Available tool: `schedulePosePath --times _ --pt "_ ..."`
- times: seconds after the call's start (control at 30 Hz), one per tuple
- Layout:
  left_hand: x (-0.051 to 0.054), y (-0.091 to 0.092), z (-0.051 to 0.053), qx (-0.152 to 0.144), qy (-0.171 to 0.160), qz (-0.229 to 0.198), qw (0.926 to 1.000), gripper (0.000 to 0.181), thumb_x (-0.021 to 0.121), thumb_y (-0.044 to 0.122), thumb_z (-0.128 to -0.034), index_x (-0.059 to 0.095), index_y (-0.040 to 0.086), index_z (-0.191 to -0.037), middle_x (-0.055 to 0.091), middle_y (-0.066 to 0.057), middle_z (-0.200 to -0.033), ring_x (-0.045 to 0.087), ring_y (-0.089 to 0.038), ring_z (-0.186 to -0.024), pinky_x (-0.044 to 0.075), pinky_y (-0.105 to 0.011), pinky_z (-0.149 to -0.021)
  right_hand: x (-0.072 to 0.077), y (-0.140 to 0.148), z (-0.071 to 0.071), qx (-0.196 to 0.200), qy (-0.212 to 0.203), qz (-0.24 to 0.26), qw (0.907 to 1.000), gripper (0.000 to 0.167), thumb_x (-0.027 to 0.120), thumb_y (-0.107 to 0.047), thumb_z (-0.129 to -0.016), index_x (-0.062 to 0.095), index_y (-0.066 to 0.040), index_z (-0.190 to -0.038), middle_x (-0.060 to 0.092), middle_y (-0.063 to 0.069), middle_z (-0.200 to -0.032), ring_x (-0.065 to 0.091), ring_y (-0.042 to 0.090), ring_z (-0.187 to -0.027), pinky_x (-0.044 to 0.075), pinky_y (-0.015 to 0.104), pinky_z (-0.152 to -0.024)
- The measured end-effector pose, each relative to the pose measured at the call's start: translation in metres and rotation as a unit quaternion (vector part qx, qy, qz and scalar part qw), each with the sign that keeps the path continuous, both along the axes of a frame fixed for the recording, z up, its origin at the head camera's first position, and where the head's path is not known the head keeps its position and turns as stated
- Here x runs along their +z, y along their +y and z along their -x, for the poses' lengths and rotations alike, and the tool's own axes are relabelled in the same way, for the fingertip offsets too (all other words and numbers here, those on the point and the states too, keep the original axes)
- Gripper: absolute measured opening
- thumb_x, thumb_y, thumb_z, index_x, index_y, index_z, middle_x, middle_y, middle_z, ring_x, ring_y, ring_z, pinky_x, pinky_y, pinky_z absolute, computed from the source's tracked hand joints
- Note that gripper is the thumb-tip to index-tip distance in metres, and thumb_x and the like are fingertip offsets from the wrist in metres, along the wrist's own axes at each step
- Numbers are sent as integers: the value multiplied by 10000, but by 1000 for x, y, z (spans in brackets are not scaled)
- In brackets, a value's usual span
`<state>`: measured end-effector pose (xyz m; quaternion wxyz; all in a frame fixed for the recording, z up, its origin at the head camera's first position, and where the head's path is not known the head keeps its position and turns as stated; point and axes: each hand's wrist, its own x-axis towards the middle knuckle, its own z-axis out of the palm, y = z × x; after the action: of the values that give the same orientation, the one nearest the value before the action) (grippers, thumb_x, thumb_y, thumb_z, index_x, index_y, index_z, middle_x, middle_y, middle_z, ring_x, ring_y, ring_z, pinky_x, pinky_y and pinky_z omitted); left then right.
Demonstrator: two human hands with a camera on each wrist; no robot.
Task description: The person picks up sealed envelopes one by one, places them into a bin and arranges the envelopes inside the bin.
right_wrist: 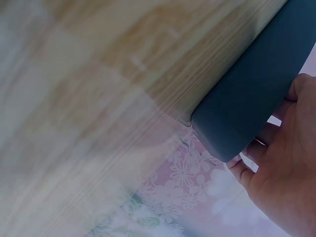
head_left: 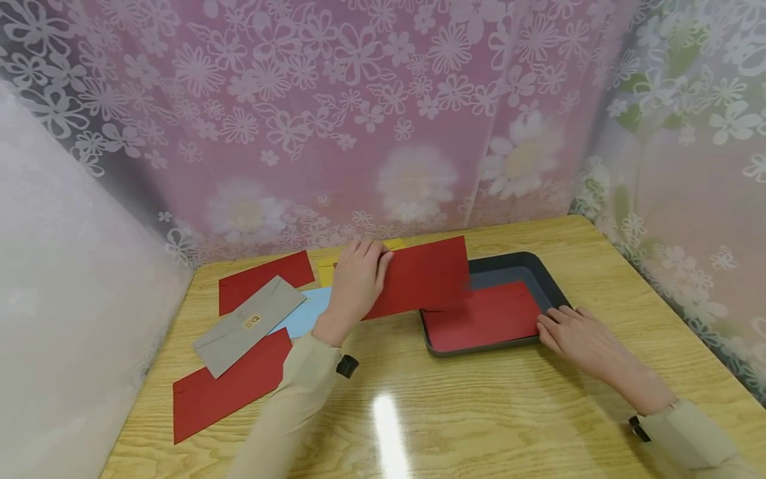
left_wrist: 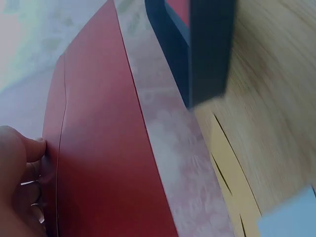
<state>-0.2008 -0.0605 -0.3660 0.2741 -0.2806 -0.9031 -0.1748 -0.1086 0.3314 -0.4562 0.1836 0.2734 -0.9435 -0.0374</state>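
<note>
My left hand (head_left: 359,283) pinches a red envelope (head_left: 419,276) by one end, and the envelope is raised above the table, its far end over the left side of a dark baking tray (head_left: 547,283). In the left wrist view the thumb and fingers hold the edge of this envelope (left_wrist: 103,123) beside its flap crease. Another red envelope (head_left: 497,319) lies inside the tray. At the tray's near right corner my right hand (head_left: 577,342) grips the rim; the right wrist view shows its fingers on the tray's edge (right_wrist: 247,84).
Left on the wooden table (head_left: 467,412) lie a red envelope (head_left: 257,283) at the back, a grey envelope (head_left: 269,303) with a small sticker, a blue one (head_left: 308,313), a yellow one (head_left: 326,273) and a red one (head_left: 233,392) in front. Flowered curtains (head_left: 359,133) hang behind.
</note>
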Motion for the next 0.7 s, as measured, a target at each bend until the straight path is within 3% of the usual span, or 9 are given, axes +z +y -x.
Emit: schedulePosePath --times 0.23,0.43,0.7 --pt "1 46 7 -396 -148 -181 9989 241 494 239 -1084 671 77 -1112 674 -58 -1057 588 -235 -997 478 -353 -919 -3 1 0 157 279 107 9994 159 690 -161 -880 733 -43 -978 658 87 -890 626 293 -795 516 470 -689" --pt "-5 82 8 -673 -524 -137 9963 231 479 126 -1082 662 76 -1215 677 -69 -1165 598 -241 -1114 481 -323 -985 -3 2 0 103 185 97 9997 170 657 -163 -913 732 -35 -996 665 93 -913 628 303 -815 516 480 -709" --pt "-35 112 6 -964 -1457 471 9835 317 436 89 -1087 589 141 -1360 636 -34 -1261 565 -201 -1176 462 -277 -1021 0 0 -2 -121 -147 -4 9998 238 701 -153 -876 740 -7 -1060 701 155 -1017 663 386 -953 526 536 -819"
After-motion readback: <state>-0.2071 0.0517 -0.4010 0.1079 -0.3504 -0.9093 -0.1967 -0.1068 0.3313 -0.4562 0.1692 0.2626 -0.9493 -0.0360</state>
